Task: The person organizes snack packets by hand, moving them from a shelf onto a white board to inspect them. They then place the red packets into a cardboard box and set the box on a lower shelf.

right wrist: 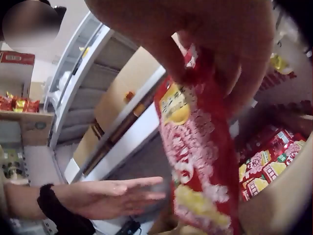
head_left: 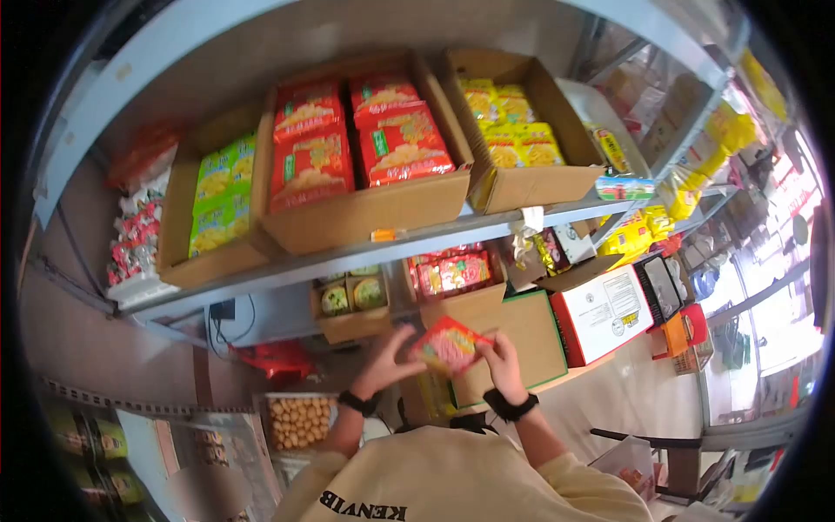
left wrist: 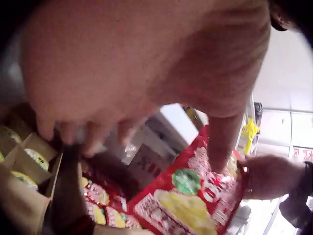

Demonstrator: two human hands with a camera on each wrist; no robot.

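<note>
A red snack packet [head_left: 450, 345] with pink and white print is held in front of the lower shelf. My right hand [head_left: 505, 367] pinches it at its upper edge, and the packet [right wrist: 195, 147] hangs from the fingers in the right wrist view. On the packet's other side is my left hand [head_left: 387, 365], fingers stretched out straight; its thumb overlaps the packet [left wrist: 183, 196] in the left wrist view. Similar red packets [head_left: 452, 273] fill an open carton just beyond the hands. Left of that carton stands a divided box [head_left: 354, 324] of round, green-topped items.
Cartons of red packets [head_left: 404, 143], yellow packets [head_left: 522, 143] and green packets [head_left: 223, 187] line the upper shelf [head_left: 348, 252]. Right of the hands are a flat cardboard panel [head_left: 517, 339] and a white box [head_left: 609, 309]. A tray of round brown items [head_left: 300, 422] lies lower left.
</note>
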